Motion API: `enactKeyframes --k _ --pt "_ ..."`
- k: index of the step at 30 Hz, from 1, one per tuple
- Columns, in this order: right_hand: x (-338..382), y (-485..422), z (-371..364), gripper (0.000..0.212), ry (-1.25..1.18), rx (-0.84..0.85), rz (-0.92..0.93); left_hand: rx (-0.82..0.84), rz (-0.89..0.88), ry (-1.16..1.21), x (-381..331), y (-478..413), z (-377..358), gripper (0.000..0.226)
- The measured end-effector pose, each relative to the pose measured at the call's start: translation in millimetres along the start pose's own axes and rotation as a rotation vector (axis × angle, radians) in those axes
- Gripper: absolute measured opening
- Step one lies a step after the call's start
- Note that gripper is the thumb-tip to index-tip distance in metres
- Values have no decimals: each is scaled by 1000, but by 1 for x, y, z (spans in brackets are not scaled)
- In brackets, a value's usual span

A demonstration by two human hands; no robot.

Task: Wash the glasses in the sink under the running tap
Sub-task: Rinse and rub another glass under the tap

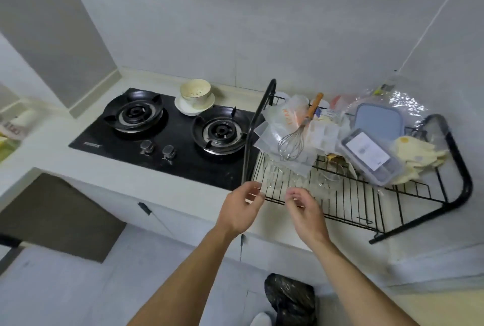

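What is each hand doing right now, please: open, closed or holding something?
Left hand: open, fingers loosely curled, holding nothing, near the dish rack.
Right hand: open, fingers loosely curled, holding nothing.

Glossy black glass hob [167, 139]; matt black wire rack [348, 202]; wooden-handled metal whisk [293, 142]

Whisk [293, 139] on rack [353, 202], right of stove [167, 137]

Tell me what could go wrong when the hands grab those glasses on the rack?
The glasses are clear and hard to see against the wire rack, so the left hand or right hand might knock one over. The whisk and plastic tub piled behind them could also slide down.
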State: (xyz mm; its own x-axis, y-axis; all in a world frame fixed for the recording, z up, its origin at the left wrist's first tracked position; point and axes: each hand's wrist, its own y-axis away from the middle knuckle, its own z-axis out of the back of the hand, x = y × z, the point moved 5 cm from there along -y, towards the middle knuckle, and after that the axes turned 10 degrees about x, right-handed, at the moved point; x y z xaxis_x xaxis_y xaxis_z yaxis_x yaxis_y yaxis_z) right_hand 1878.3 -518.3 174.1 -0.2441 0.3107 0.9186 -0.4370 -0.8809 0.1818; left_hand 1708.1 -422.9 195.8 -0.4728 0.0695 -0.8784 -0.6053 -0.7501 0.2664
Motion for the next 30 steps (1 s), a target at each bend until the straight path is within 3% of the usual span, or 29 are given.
enactKeyframes --k 6,15,24,30 --pt "40 9 -91 18 46 146 61 -294 102 116 82 90 119 22" --pt "99 28 -270 23 39 392 159 -779 289 207 228 297 288 23" --pt "150 64 -450 32 74 645 232 -1134 466 333 332 479 350 30" --pt "179 81 -533 30 149 818 262 -1323 518 455 362 540 371 25"
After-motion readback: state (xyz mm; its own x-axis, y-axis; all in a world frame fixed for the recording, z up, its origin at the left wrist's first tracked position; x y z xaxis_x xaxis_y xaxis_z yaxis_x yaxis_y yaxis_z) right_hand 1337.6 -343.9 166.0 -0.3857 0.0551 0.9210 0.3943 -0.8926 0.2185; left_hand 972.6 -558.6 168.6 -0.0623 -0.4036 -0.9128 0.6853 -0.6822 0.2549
